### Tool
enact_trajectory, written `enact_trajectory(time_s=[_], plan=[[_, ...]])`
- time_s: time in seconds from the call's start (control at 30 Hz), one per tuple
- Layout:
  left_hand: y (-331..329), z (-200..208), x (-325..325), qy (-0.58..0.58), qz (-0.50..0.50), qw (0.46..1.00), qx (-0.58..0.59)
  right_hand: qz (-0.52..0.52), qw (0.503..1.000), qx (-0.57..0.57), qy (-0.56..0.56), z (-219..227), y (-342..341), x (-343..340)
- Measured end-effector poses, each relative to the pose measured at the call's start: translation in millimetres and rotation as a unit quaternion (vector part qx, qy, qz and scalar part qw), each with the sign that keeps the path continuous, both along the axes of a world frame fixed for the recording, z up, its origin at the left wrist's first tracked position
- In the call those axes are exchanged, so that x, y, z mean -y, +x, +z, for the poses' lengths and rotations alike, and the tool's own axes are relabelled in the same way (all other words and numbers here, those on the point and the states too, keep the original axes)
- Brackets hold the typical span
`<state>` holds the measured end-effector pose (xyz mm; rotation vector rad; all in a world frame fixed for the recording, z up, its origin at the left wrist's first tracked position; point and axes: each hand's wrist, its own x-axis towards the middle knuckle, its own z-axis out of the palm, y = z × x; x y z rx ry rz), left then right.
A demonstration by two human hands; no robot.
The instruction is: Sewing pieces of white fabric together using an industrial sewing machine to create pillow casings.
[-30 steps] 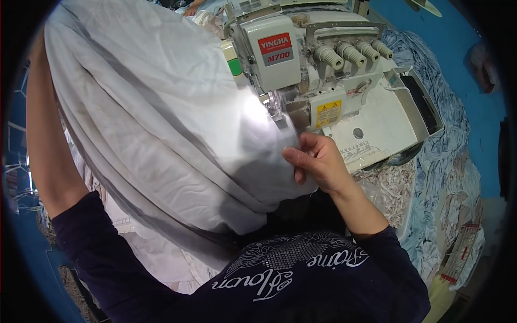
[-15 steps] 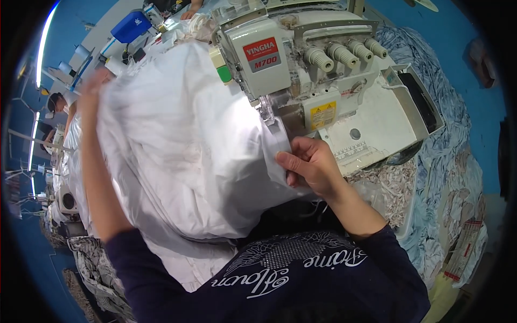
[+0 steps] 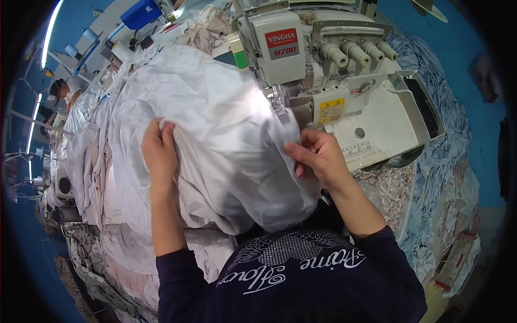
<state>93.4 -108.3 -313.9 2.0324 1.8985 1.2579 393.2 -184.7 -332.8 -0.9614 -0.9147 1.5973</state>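
A large white cloth (image 3: 231,129) lies bunched over the work surface and hangs toward my lap. Its right edge runs under the lit needle area of an overlock sewing machine (image 3: 283,56). My right hand (image 3: 319,156) pinches that edge between thumb and fingers, just on the near side of the presser foot. On the left, my left hand (image 3: 160,146) grips a fold of the same cloth and draws it into creases. The fingertips of that hand are partly hidden by the fabric.
Right of the machine bed sits a bin of fabric scraps (image 3: 393,196). Piles of bluish cloth (image 3: 447,161) surround the machine's right side. A blue box-shaped device (image 3: 141,13) stands at the far left. Another person (image 3: 67,89) is in the left background.
My left hand has come from the far left in toward the middle and taken hold of a fold. The cloth on the left has shifted and bunched. My right hand keeps its pinch.
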Motion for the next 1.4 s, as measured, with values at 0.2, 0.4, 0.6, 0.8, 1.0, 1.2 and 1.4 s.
enact_trajectory(time_s=[0.2,0.4,0.6,0.8,1.0,1.2,1.4], plan=[[-2.4,28.8,-38.8,0.028,0.015,0.999,0.002,0.005,1.000,0.013,0.006,1.2,2.7,-0.3],[-6.8,61.7,-71.1,0.084,0.054,0.992,-0.071,0.003,1.000,0.018,0.007,-1.6,3.3,-0.6],[-17.9,92.2,-110.9,0.198,0.056,0.971,-0.122,-0.014,0.999,0.036,0.016,-0.6,-1.1,0.3],[-16.8,103.6,-135.1,0.214,0.062,0.961,-0.162,-0.001,0.999,0.033,-0.002,6.5,-1.3,2.9],[77.5,84.2,-47.2,0.220,-0.298,0.923,-0.103,-0.044,0.999,0.016,-0.017,5.5,1.7,-1.6],[115.6,48.3,34.2,0.060,-0.509,0.822,-0.250,-0.064,0.997,0.037,-0.001,1.2,-4.0,5.4],[128.3,22.2,29.8,0.178,-0.423,0.849,-0.263,-0.085,0.990,0.086,0.071,-0.2,-2.2,17.0]])
